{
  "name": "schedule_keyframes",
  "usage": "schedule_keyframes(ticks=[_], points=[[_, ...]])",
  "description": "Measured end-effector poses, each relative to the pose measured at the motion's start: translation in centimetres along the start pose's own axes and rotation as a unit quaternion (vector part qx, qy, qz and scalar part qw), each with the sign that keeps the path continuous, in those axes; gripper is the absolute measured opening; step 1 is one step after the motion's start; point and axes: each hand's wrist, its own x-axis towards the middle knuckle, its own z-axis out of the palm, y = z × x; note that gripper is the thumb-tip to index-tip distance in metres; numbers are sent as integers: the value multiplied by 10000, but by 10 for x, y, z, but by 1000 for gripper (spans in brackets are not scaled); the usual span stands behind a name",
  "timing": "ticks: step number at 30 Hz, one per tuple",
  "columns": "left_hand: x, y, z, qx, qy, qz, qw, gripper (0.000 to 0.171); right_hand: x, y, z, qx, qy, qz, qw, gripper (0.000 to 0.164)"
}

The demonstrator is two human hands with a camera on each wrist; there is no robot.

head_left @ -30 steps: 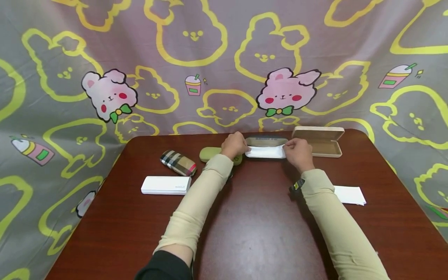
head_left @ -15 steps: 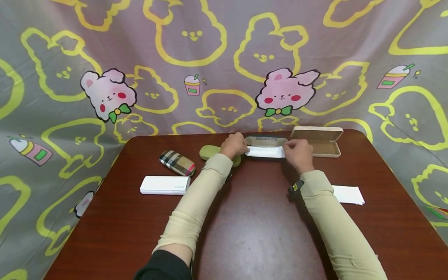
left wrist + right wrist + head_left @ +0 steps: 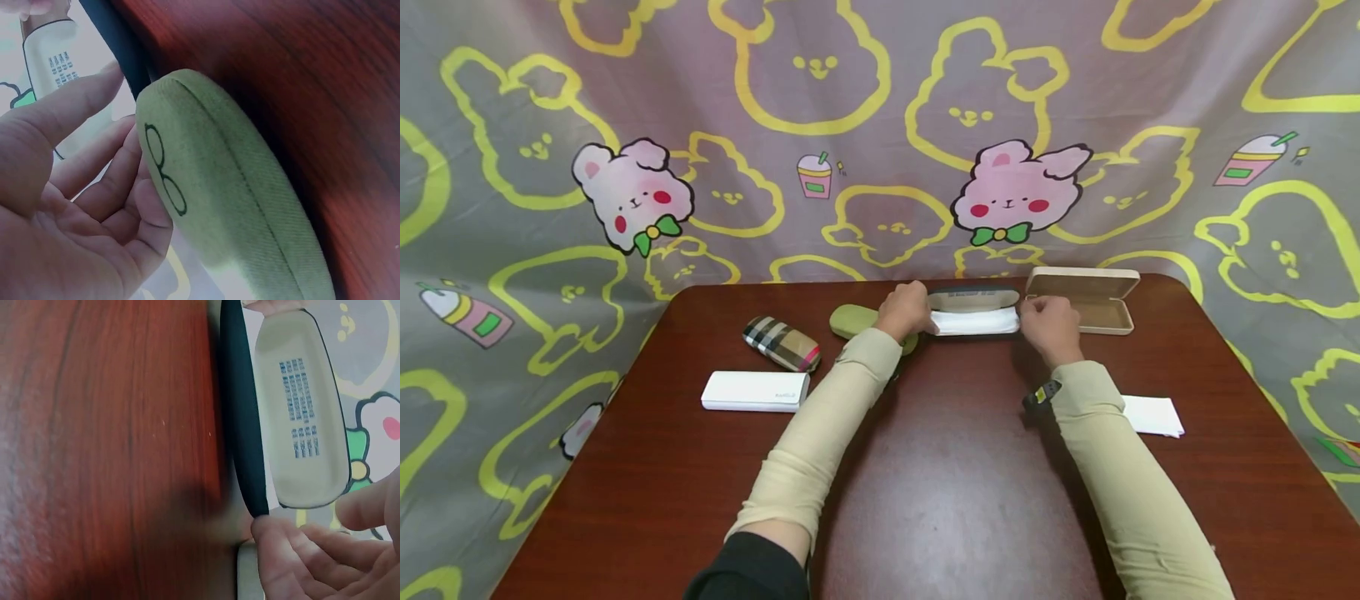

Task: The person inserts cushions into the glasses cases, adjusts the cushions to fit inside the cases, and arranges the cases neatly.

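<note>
A dark glasses case with a beige lining [image 3: 973,298] lies open at the back of the table, with printed text inside its lid. A white folded cloth [image 3: 976,322] fills its lower half. My left hand [image 3: 904,312] pinches the cloth's left end between thumb and index finger, partly hidden. Close beside those fingers lies a green glasses case [image 3: 212,169] marked with a glasses outline. At the other end, my right hand [image 3: 1051,327] has a fingertip against the dark case's corner in the right wrist view, its thumb apart and nothing gripped.
Behind the right hand an open beige glasses case [image 3: 1097,312] stands. A plaid case [image 3: 782,343] and a white case [image 3: 754,392] lie at left. Another white folded cloth [image 3: 1152,416] is beside the right forearm. A patterned curtain [image 3: 880,150] hangs behind the table.
My right hand has let go of the cloth's right end and shifted slightly right. The cloth now lies flatter in the dark case. My left hand has stayed at its end.
</note>
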Motion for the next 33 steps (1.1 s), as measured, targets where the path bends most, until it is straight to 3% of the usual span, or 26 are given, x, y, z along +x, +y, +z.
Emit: schedule_keyframes(ticks=[5, 8, 13, 18, 22, 26, 33], points=[[5, -7, -2, -389, -101, 255, 9989, 29, 7, 1, -5, 754, -562, 741, 9928, 58], [9, -14, -6, -821, -490, 249, 9951, 34, 10, -1, -7, 1116, -808, 1081, 9845, 67], [12, -17, -11, -1692, -995, -8, 9806, 63, 13, -4, -9, 1246, -949, 1332, 9786, 73], [10, -14, -11, -2538, -850, -275, 9631, 81, 15, -4, -9, 1106, -1005, 1358, 9794, 75], [10, -15, -10, -2306, -668, -338, 9702, 81, 16, -4, -4, 1089, -1032, 1295, 9802, 73], [11, -15, -6, -2029, -547, -263, 9773, 70, 15, -5, -3, 1174, -1025, 1293, 9793, 70], [11, -10, -3, -1900, -468, -501, 9794, 62, 12, -8, -5, 1184, -1148, 1275, 9780, 68]])
